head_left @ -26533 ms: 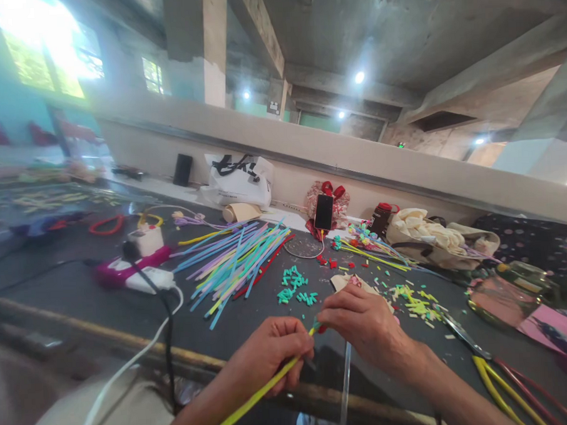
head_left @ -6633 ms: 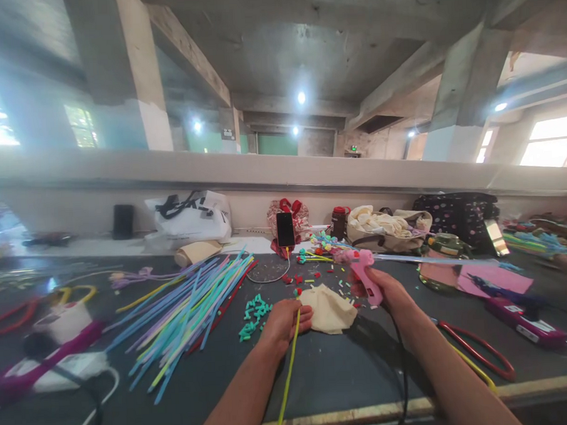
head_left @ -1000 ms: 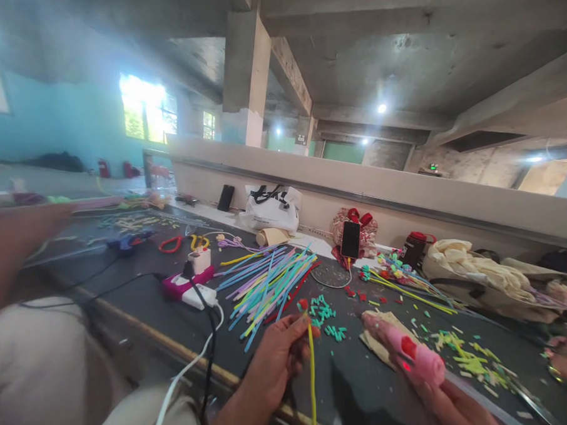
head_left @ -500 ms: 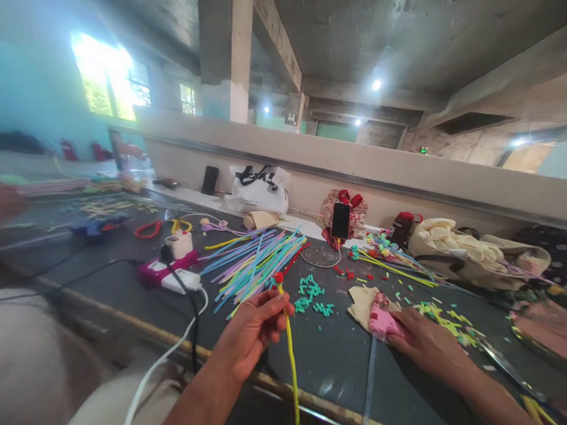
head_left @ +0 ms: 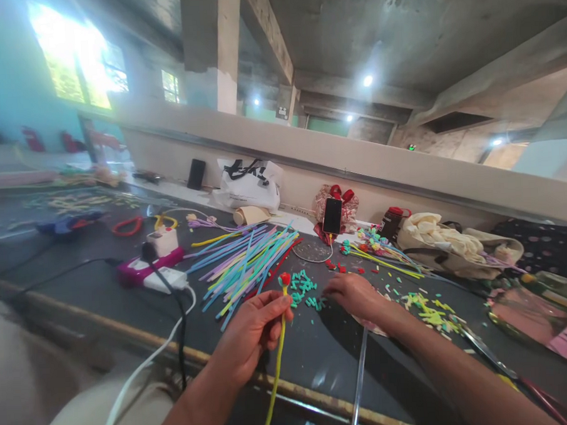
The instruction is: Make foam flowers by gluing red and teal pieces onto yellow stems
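Yellow stem (head_left: 276, 357) in left hand (head_left: 251, 330)

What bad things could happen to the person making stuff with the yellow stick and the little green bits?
The left hand pinches a thin yellow stick topped with a small red piece; that piece might drop off if bumped. The right hand reaches to the small teal cut pieces on the dark table, and a careless sweep could scatter them. The black cord hangs over the table edge and could snag an arm.
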`<state>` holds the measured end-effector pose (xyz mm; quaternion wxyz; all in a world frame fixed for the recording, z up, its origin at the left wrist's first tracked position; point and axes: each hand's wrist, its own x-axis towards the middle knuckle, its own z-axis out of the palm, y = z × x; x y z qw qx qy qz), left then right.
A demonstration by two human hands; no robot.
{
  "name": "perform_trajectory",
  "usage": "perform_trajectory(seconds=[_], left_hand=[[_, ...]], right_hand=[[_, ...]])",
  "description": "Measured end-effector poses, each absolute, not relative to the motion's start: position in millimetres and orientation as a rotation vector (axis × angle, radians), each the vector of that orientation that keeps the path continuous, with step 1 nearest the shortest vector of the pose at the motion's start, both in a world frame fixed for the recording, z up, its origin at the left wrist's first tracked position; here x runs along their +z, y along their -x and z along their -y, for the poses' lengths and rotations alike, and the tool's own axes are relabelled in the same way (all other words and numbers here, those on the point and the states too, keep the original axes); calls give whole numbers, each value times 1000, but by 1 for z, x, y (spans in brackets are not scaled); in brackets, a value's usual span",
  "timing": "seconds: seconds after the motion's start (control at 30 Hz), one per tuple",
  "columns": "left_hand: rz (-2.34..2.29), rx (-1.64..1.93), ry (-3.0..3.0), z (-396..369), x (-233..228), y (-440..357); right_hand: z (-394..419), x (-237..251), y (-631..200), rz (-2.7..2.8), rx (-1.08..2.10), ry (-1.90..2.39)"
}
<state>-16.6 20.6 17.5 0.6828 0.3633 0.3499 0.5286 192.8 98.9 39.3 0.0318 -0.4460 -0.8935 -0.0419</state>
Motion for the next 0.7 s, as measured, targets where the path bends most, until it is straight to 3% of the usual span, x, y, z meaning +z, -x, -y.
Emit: perform_trajectory(seconds=[0.7], left_hand=[[-782,1144,-884,-18,15,13]], right_hand=[[-110,35,-161,2508,323,1346]])
